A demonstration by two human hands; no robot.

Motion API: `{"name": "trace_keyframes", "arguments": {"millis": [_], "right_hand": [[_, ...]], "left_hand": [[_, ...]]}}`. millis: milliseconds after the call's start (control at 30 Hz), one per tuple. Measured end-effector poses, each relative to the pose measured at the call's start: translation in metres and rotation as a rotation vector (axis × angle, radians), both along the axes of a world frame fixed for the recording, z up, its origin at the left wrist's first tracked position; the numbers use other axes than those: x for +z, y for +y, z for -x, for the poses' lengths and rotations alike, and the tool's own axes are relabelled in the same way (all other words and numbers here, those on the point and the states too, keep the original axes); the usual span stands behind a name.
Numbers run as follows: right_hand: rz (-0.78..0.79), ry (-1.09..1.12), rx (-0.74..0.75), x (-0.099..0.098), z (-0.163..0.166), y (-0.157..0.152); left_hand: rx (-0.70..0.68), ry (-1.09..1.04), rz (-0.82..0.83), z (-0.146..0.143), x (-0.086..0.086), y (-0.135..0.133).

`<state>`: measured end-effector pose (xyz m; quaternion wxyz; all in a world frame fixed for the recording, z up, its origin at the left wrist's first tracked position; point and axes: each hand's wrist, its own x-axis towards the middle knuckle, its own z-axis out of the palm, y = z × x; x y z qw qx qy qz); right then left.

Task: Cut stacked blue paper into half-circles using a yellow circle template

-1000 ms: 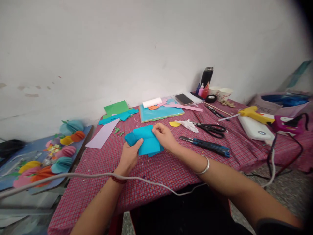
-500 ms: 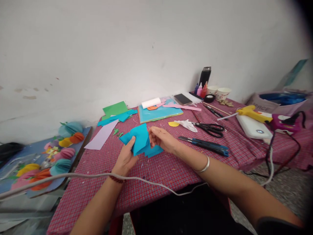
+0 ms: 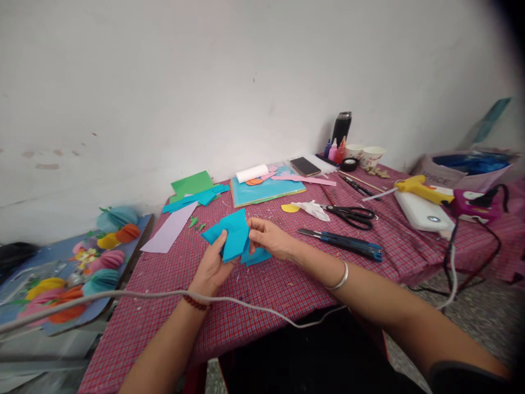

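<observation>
A dark red beaded bracelet (image 3: 196, 301) circles the left wrist, a smooth silver bangle (image 3: 343, 277) the right; black sleeve (image 3: 467, 376), black clothing (image 3: 295, 358) across the lap.

It looks like a small papercraft corner in a plain room: a table in checked cloth (image 3: 151, 306) set against a scuffed white wall (image 3: 184, 82) holds scissors (image 3: 356, 216), a cutter knife (image 3: 348, 245), a glue gun (image 3: 426, 191) and coloured paper (image 3: 192, 183), with pleated paper ornaments (image 3: 100, 281) beside it; whether home or workshop cannot be told

the light is soft, the edges blurred.
</observation>
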<state>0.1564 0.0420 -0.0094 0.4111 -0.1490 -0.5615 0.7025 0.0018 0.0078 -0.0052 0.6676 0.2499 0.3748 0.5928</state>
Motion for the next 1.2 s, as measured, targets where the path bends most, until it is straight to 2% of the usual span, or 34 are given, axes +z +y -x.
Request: {"name": "trace_keyframes", "arguments": {"millis": [300,367,433,500,600,667,733,800,867,1033,1133,1200], "right_hand": [[-0.049,-0.018,-0.014,0.005,-0.002,0.001],[-0.079,-0.042,-0.014,0.004,-0.001,0.002],[-0.124,-0.071,-0.074,0.003,0.000,0.002],[-0.241,-0.139,-0.233,0.002,0.000,0.003],[-0.588,-0.338,-0.518,0.004,-0.005,0.002],[-0.820,-0.436,-0.645,0.007,-0.010,0.001],[-0.992,-0.494,-0.669,0.010,-0.015,0.001],[-1.069,-0.565,-0.598,0.012,-0.018,0.001],[-0.996,-0.573,-0.561,0.013,-0.020,0.003],[-0.521,-0.322,-0.616,0.014,-0.024,0.018],[-0.389,-0.315,-0.544,0.010,-0.026,0.026],[-0.357,-0.379,-0.495,0.008,-0.026,0.027]], "left_hand": [[-0.029,-0.039,-0.002,-0.005,0.007,-0.004],[-0.010,-0.025,0.004,-0.005,0.005,-0.003],[0.053,0.027,-0.003,-0.004,0.002,-0.002],[0.150,0.101,-0.043,-0.004,0.000,-0.001],[0.244,0.204,-0.117,-0.005,-0.002,-0.001],[0.266,0.250,-0.115,-0.007,-0.004,-0.001],[0.269,0.282,-0.094,-0.008,-0.005,-0.001],[0.261,0.304,-0.080,-0.007,-0.004,-0.002],[0.274,0.300,-0.088,-0.002,-0.001,-0.001],[0.436,0.217,-0.172,0.023,0.014,0.008],[0.478,0.196,-0.197,0.033,0.019,0.013],[0.484,0.193,-0.187,0.034,0.020,0.013]]}}
